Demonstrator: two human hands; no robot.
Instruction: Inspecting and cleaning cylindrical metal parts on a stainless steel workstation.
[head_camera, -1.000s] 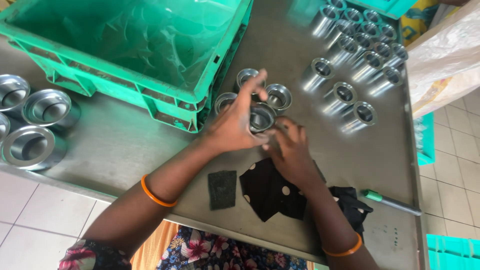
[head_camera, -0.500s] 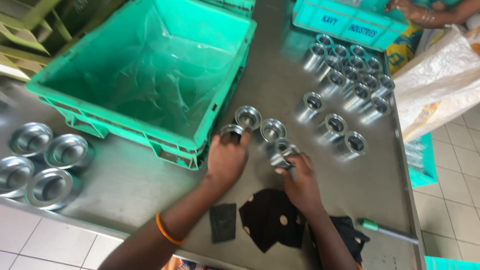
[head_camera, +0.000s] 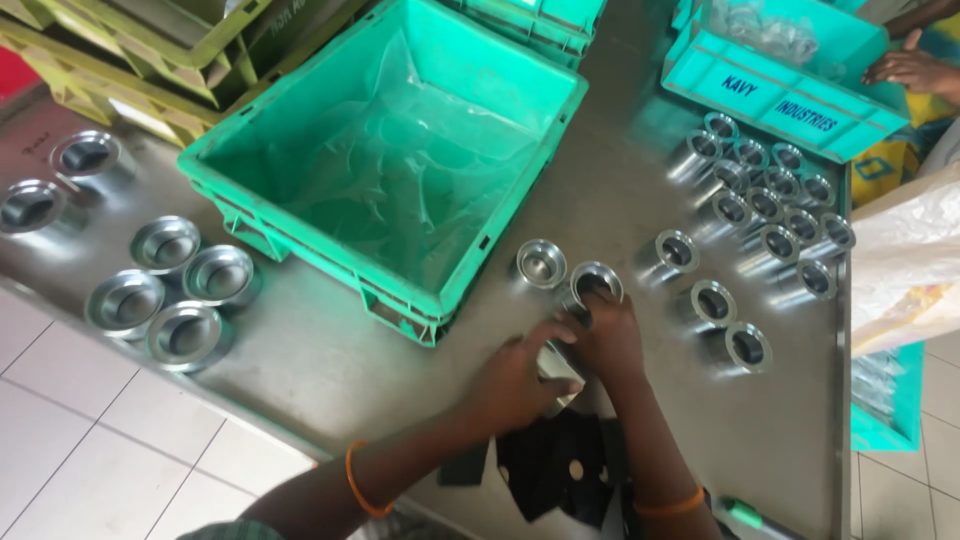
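My left hand (head_camera: 512, 385) is closed around a shiny metal cup (head_camera: 560, 366), held low over the steel table (head_camera: 330, 360), with only a sliver of the cup showing between my hands. My right hand (head_camera: 608, 338) lies just beside it, fingertips hooked over the rim of a second metal cup (head_camera: 597, 281) that stands on the table. A third cup (head_camera: 541, 263) stands free just to the left of that one. Black flat pieces with holes (head_camera: 560, 470) lie under my wrists at the near edge.
A big green crate (head_camera: 400, 300) lined with clear plastic fills the middle. Several metal cups (head_camera: 770, 205) stand at the right and shallow metal bowls (head_camera: 165, 290) at the left. Farther back, another person's hand (head_camera: 905, 68) rests by a teal crate (head_camera: 780, 95). A white sack (head_camera: 905, 270) lies right.
My hands have drawn back from the cluster of cups toward the near edge, the left one dropping lower with a cup. The view has tilted up, showing the whole crate.
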